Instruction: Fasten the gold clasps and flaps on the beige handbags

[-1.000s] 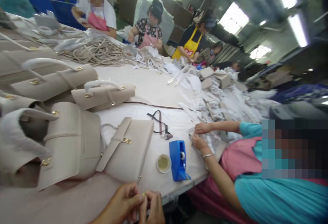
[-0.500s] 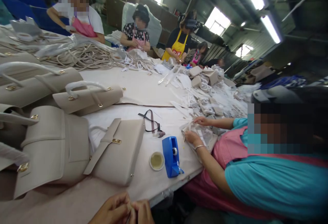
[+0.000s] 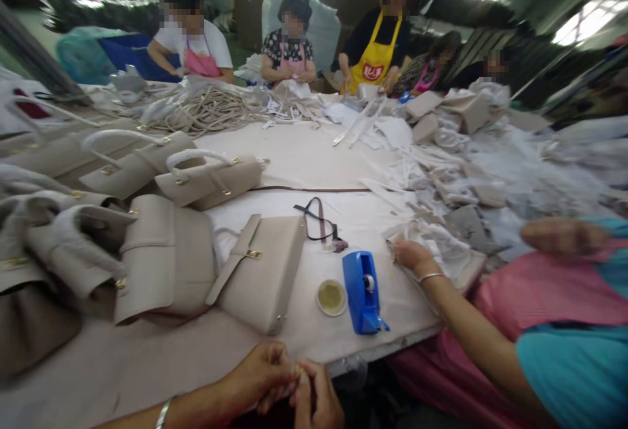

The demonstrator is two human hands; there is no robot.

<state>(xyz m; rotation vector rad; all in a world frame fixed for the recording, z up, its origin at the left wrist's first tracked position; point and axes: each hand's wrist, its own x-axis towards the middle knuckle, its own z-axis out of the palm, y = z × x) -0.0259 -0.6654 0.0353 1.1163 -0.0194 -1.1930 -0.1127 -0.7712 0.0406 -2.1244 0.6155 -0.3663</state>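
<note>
My left hand (image 3: 262, 373) and my right hand (image 3: 316, 399) meet at the table's near edge, fingertips pinched together; what they pinch is too small to make out. A bangle sits on my left wrist. Just beyond them lies a beige handbag (image 3: 260, 272) with a gold clasp, flat on the white table (image 3: 304, 161). Right of it are a small round tin (image 3: 331, 297) and a blue tape dispenser (image 3: 363, 291).
More beige handbags (image 3: 161, 252) crowd the left. A dark strap (image 3: 318, 226) lies mid-table. A co-worker in teal and pink (image 3: 515, 324) sits at my right, one hand (image 3: 412, 256) on white wrapping. Cords (image 3: 206, 108), paper and several seated workers fill the far side.
The view has swung left and tilted down. My hands stay pinched together at the table edge, and my left forearm now shows. The co-worker's far arm has lifted off the wrapping.
</note>
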